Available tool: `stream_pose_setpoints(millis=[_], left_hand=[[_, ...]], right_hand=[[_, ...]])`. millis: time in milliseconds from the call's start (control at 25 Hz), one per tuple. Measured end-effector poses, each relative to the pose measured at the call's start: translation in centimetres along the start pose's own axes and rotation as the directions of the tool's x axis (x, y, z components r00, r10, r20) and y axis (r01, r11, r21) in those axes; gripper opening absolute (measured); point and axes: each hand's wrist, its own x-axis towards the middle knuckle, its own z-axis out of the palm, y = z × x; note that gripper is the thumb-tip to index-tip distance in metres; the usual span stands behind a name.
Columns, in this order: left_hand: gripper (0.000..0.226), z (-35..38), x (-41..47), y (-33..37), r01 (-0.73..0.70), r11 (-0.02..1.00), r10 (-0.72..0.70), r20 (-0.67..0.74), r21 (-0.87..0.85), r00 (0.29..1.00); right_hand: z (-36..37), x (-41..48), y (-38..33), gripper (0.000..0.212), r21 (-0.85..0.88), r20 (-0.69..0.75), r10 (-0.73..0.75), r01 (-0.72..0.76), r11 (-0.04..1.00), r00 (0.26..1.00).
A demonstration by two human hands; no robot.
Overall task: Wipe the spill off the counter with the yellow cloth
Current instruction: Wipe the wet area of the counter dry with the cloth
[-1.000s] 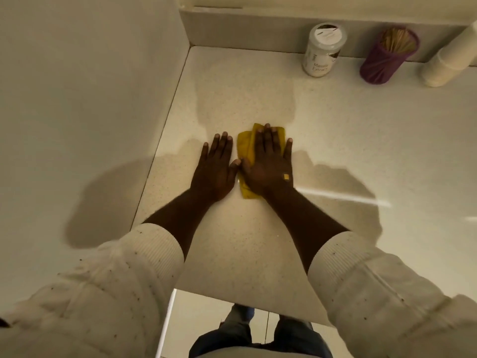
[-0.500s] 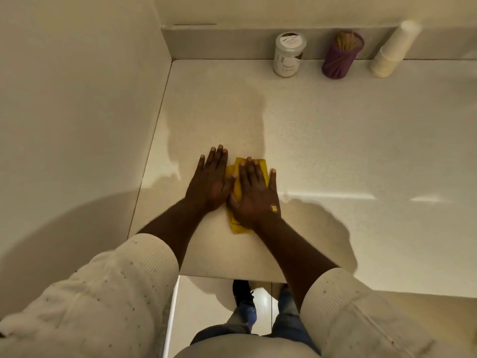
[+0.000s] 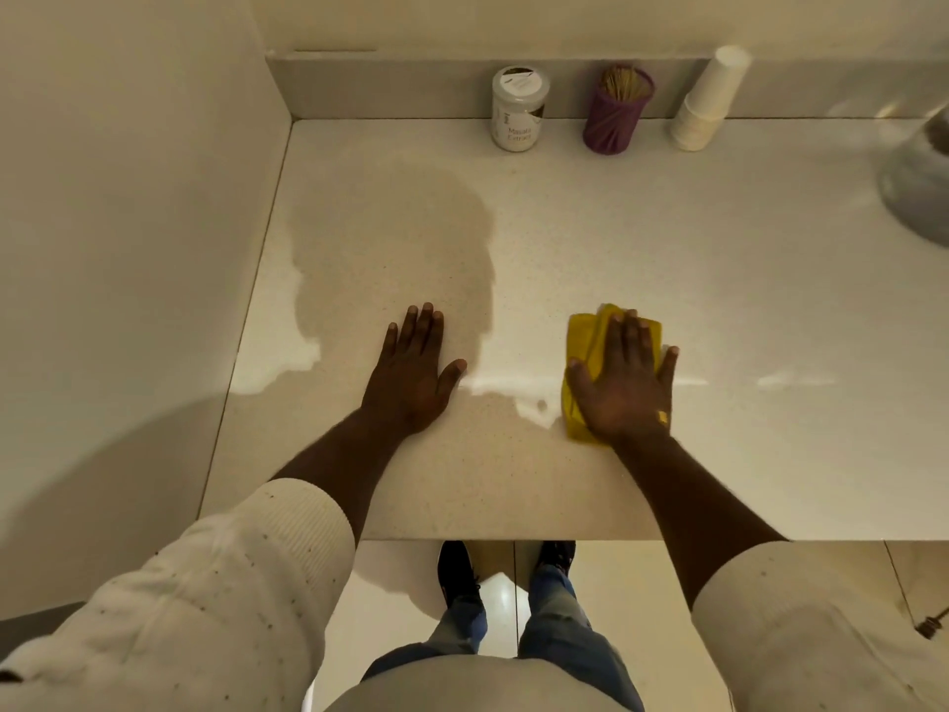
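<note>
The yellow cloth (image 3: pixel 583 341) lies folded on the pale speckled counter (image 3: pixel 667 238), a little right of centre. My right hand (image 3: pixel 624 388) presses flat on top of it with fingers spread, covering most of the cloth. Just left of the cloth a small glossy wet-looking patch (image 3: pixel 534 411) shows on the counter. My left hand (image 3: pixel 413 375) rests palm-down on the bare counter, holding nothing, about a hand's width to the left of the cloth.
Along the back ledge stand a white-lidded jar (image 3: pixel 519 115), a purple holder of toothpicks (image 3: pixel 616 115) and a stack of white paper cups (image 3: pixel 708 102). A grey rounded vessel (image 3: pixel 919 192) sits at the far right. A wall (image 3: pixel 128 249) bounds the counter's left side.
My right hand has slid the cloth to the right, away from my left hand, which stayed flat on the counter. The camera view has pulled back and up.
</note>
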Motion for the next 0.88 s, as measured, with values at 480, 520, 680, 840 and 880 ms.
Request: stream_pose_setpoints(millis=[480, 520, 680, 840, 880], left_hand=[[0.077, -0.1, 0.4, 3.2, 0.043, 0.998, -0.044, -0.013, -0.038, 0.999], [0.076, 0.0, 0.7, 4.2, 0.037, 0.998, -0.038, -0.008, -0.053, 0.999], [0.072, -0.1, 1.7, 7.3, -0.022, 0.994, 0.019, -0.027, -0.109, 0.999], [0.064, -0.2, 2.5, 8.8, -0.022, 0.995, 0.018, -0.035, -0.096, 0.999], [0.06, -0.3, 2.6, 9.0, -0.014, 0.995, 0.01, -0.039, -0.094, 0.999]], right_hand=[[1.1, -2.3, -6.5, 0.094, 0.046, 0.043, -0.214, 0.212, 0.976, 0.976], [0.9, -2.5, -6.3, 0.096, 0.072, -0.004, -0.209, 0.209, 0.975, 0.978], [-0.2, -3.4, -4.9, 0.084, 0.106, -0.173, -0.139, 0.159, 0.981, 0.975], [-1.4, -2.9, -4.8, 0.06, 0.038, -0.181, -0.126, 0.135, 0.99, 0.976], [-1.8, -2.7, -4.6, 0.061, 0.029, -0.157, -0.122, 0.128, 0.991, 0.98]])
